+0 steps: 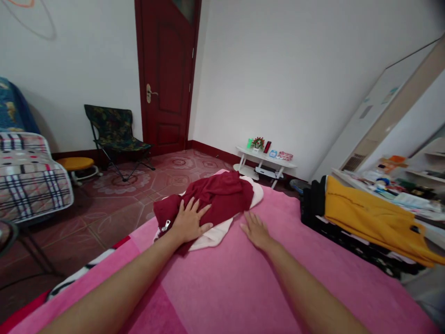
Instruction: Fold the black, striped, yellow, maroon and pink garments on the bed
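Observation:
A dark red garment (222,195) with a metal zipper pull (166,226) lies bunched up on a pink blanket (215,287). White cloth (213,234) shows from under its near edge and at its far right; whether it is lining or a separate piece I cannot tell. My left hand (191,221) rests flat on the garment's left part, fingers spread, close to the zipper. Beside the garment's right edge, my right hand (256,230) lies palm down on the blanket with its fingers stretched out, fingertips at the red fabric.
Folded clothes, yellow (365,213) on top of black (313,204), are stacked at the right. Beyond the blanket stand a low white table (266,157) with small items, a camouflage folding chair (116,130) and a yellow stool (75,163). A red door (168,79) is at the back.

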A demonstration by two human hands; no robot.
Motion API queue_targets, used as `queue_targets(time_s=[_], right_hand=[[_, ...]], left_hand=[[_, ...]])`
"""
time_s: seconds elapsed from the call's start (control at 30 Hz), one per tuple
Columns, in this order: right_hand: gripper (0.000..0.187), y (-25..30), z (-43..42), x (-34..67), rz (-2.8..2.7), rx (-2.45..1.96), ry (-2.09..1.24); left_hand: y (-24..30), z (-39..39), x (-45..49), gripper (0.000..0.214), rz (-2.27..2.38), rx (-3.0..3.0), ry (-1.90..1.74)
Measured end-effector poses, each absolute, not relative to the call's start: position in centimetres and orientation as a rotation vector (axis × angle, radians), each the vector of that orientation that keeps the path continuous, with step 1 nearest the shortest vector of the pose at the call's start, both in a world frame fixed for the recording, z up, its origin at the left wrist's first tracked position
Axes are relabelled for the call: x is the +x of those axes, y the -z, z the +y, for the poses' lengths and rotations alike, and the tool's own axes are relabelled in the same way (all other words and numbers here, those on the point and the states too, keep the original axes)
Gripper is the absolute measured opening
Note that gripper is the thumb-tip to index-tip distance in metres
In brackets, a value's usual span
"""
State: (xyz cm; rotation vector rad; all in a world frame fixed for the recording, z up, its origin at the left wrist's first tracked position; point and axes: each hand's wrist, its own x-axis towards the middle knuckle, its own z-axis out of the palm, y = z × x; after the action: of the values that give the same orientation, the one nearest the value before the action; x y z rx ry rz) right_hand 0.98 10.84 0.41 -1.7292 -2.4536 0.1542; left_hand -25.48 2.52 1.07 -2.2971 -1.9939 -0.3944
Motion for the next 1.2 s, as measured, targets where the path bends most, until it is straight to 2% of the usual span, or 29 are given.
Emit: queue_targets(time_s=[0.1, 0.23, 0.37, 0.53, 0.63, 0.73, 0.8, 0.9, 1.0, 1.1, 1.13, 1.2], right_hand=[[0.063, 2.6, 8.8, 1.8, -2.432, -1.801, -0.119], [0.066, 1.9, 7.2, 2.2, -2.442, -1.795, -0.17], [0.066, 1.3, 5.5, 2.4, -2.435, -1.737, -0.154], [0.054, 1.2, 2.2, 2.7, -2.421, -1.588, -0.111], [0.05, 1.0, 0.2, 4.5, -2.436, -1.328, -0.176], [0.038, -0.1, 0.1, 9.7, -2.437, -1.194, -0.267], [0.033, -1.7, 1.7, 15.2, -2.263, -1.374, -0.14], [0.039, -5.3, 5.2, 24.4, -1.845, -1.696, 0.386], [0.054, -8.6, 7.9, 31.7, -1.53, -1.995, 0.757], [0.073, -10.2, 8.7, 34.9, -1.575, -2.277, 0.743], [0.074, -10.4, 8.7, 35.2, -1.624, -2.351, 0.69], [0.062, -10.5, 8.8, 34.4, -1.707, -2.452, 0.543]], left_hand=[[-0.3, 2.6, -25.6, 0.069, -1.989, -2.282, 0.4], [-0.5, 2.5, -25.5, 0.066, -1.969, -2.246, 0.398], [-0.5, 2.0, -21.8, 0.054, -1.967, -2.07, 0.506], [-0.3, 2.0, -12.9, 0.055, -1.685, -2.396, 0.718], [0.9, 3.0, -9.1, 0.046, -1.787, -2.574, 0.729], [2.3, 3.9, -7.5, 0.047, -1.866, -2.553, 0.709], [2.8, 4.1, -7.4, 0.047, -1.841, -2.537, 0.685], [2.9, 4.0, -7.4, 0.048, -1.819, -2.528, 0.657], [2.8, 3.9, -7.4, 0.048, -1.817, -2.516, 0.66], [2.9, 4.0, -7.4, 0.047, -1.817, -2.512, 0.68], [2.9, 4.0, -7.4, 0.047, -1.817, -2.51, 0.692], [3.0, 4.1, -7.4, 0.046, -1.815, -2.507, 0.719]])
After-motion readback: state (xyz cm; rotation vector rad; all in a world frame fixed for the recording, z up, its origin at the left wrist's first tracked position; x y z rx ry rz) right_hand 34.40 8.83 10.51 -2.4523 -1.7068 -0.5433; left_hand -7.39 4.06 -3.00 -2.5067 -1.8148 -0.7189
